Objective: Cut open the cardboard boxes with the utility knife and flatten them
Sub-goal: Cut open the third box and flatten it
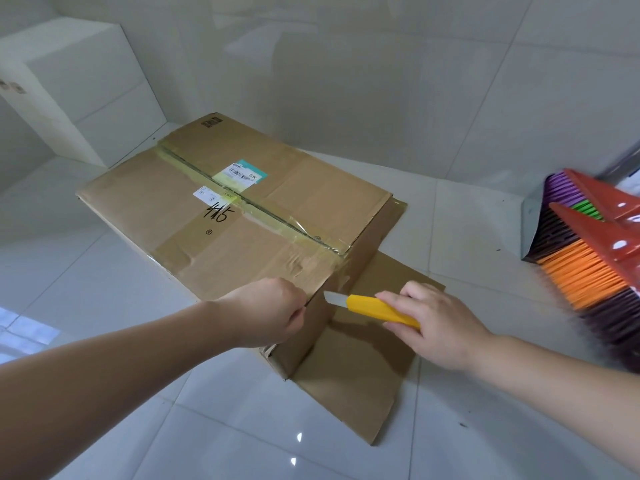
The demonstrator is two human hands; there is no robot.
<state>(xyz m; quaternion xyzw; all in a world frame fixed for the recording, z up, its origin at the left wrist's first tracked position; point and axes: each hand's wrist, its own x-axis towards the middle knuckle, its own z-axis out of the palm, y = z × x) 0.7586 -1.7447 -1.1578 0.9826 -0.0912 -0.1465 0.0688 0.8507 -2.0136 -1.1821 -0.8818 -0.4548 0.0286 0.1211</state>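
A large brown cardboard box stands on the white tiled floor, its top seam taped over with yellowish tape and two labels stuck on it. My left hand grips the box's near top corner, fingers curled over the edge. My right hand holds a yellow utility knife with the blade out, its tip just right of the box's near vertical edge, close to the top. A flat cardboard sheet lies on the floor under and to the right of the box.
A broom with orange and purple bristles and a red head leans at the right edge beside a grey dustpan. A white tiled block rises at the back left. Tiled walls close off the back.
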